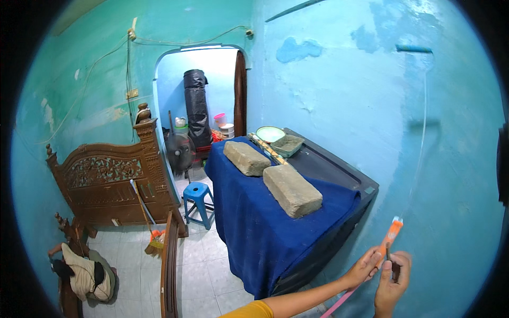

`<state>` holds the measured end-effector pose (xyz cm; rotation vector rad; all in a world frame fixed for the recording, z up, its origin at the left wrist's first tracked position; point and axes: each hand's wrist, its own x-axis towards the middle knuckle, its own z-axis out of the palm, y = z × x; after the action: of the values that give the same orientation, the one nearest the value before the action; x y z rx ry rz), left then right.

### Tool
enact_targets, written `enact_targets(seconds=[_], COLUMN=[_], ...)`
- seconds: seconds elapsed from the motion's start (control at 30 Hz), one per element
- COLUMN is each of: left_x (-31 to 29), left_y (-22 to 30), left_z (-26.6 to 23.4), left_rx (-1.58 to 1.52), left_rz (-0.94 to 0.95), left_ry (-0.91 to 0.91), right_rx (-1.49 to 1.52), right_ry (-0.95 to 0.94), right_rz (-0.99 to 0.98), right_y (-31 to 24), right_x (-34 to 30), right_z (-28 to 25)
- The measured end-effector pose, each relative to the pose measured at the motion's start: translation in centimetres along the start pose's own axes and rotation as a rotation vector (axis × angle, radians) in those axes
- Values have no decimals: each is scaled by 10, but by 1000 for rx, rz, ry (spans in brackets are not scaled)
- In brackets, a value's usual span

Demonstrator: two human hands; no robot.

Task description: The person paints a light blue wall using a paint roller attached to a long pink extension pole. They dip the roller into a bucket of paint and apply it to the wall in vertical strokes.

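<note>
My left hand (366, 266) is closed around the lower part of the orange handle (391, 237) of a paint roller. Its long thin pale rod rises to the blue roller head (413, 48), high in front of the blue wall (339, 106); a shadow of the head falls lower on the wall. Below my left hand a pink pole (340, 303) runs down toward the lower edge. My right hand (393, 281), right beside the handle, has its fingers curled around a thin dark piece that I cannot make out. Darker blue paint patches mark the wall.
A dark blue cloth (244, 206) covers much of a black table bearing two stone blocks (293, 192), a tray (288, 145) and a round lid (270, 134). Left stand a blue stool (198, 204), carved headboard (106, 175) and broom (154, 248). Another person (87, 273) bends low there.
</note>
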<state>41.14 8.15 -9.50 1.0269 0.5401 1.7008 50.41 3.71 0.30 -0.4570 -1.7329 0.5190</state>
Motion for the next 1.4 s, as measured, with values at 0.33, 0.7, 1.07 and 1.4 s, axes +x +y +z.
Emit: enact_targets(seconds=[0.33, 0.7, 1.07, 1.4], left_x=[29, 38, 38, 33], left_y=[65, 92, 88, 86], left_z=[30, 61, 61, 64], left_rx=[-43, -297, -266, -150], left_rz=[57, 89, 132, 167], left_ry=[-64, -150, -146, -56], right_rx=[-101, -152, -111, -104], right_ry=[199, 197, 179, 166], right_rz=[143, 122, 155, 138], right_y=[22, 8, 1, 10], right_x=[-30, -19, -11, -10], right_z=[-28, -28, -30, -25])
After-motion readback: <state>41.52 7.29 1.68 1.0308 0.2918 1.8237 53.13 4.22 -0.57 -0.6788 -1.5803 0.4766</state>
